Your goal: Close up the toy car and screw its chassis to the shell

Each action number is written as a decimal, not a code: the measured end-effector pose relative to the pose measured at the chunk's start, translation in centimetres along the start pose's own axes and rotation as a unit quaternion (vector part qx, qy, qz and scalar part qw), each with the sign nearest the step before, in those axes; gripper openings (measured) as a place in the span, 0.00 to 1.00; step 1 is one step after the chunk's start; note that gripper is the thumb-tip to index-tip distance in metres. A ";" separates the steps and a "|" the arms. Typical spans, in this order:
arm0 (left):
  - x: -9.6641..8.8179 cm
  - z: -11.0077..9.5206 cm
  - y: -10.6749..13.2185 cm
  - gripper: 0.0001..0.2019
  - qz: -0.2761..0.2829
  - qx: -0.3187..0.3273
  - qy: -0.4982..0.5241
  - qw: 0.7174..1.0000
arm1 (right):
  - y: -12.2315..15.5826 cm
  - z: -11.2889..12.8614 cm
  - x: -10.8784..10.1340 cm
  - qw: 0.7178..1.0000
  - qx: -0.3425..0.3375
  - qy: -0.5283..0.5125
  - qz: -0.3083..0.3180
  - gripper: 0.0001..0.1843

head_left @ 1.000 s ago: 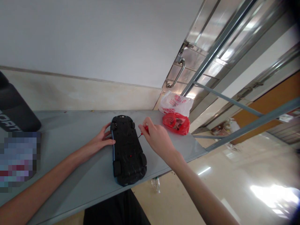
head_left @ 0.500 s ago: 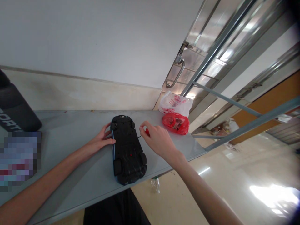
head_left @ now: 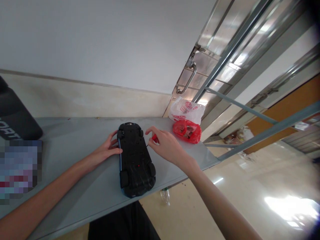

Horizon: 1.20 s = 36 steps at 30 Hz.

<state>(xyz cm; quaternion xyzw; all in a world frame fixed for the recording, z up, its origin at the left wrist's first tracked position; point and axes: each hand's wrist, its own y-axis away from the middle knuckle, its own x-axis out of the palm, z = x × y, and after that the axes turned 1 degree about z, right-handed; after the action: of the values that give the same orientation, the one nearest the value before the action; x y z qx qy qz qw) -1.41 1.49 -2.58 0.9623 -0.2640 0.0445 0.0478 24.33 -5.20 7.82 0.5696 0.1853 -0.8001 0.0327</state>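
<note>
On the grey table (head_left: 75, 150), near its front edge, a black toy car (head_left: 136, 160) lies wheels-up, underside exposed. Left hand (head_left: 107, 150) presses flat, fingers spread, against the car's side, likely to stop it sliding. Right hand (head_left: 166, 145) pinches a small red-handled screwdriver (head_left: 153, 139), tip angled down at the chassis edge. Red bag (head_left: 187, 131) and white bag (head_left: 186, 111) sit beyond.

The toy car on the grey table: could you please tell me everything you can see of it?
The toy car lies upside down on the grey table, its black, plastic-looking underside up, four black wheels at the corners and a thin blue strip along its left edge. A small red dot shows near the middle. The left hand rests against its left side; the right hand holds a red-handled screwdriver whose tip reaches its right edge.
</note>
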 end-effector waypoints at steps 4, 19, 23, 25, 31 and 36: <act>0.5 -0.5 0.3 0.53 -0.008 -0.009 0.007 1.000 | 0.1 0.2 0.2 0.998 0.042 0.041 -0.010 0.13; 0.1 0.0 0.1 0.53 -0.001 -0.007 -0.022 1.000 | -0.3 0.4 0.2 0.996 0.031 0.078 -0.005 0.15; 0.2 -0.2 0.2 0.52 0.000 0.001 -0.024 1.000 | -0.5 0.3 -0.1 0.999 -0.009 0.044 0.005 0.15; 0.2 -0.2 0.3 0.52 -0.001 0.001 -0.024 1.000 | -0.6 0.1 -0.3 0.998 -0.018 0.048 0.024 0.14; 0.2 -0.3 0.4 0.52 -0.009 -0.009 -0.028 1.000 | -0.3 0.0 -0.4 0.998 0.018 0.064 0.021 0.14; 0.4 -0.5 0.4 0.53 -0.003 -0.004 -0.029 1.000 | 0.0 0.3 0.0 0.999 -0.018 0.044 0.003 0.13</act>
<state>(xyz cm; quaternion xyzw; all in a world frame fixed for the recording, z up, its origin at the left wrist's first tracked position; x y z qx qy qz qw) -1.32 0.99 -2.04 0.9638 -0.2626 0.0153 0.0442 24.05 -5.30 7.88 0.6041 0.1991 -0.7707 0.0366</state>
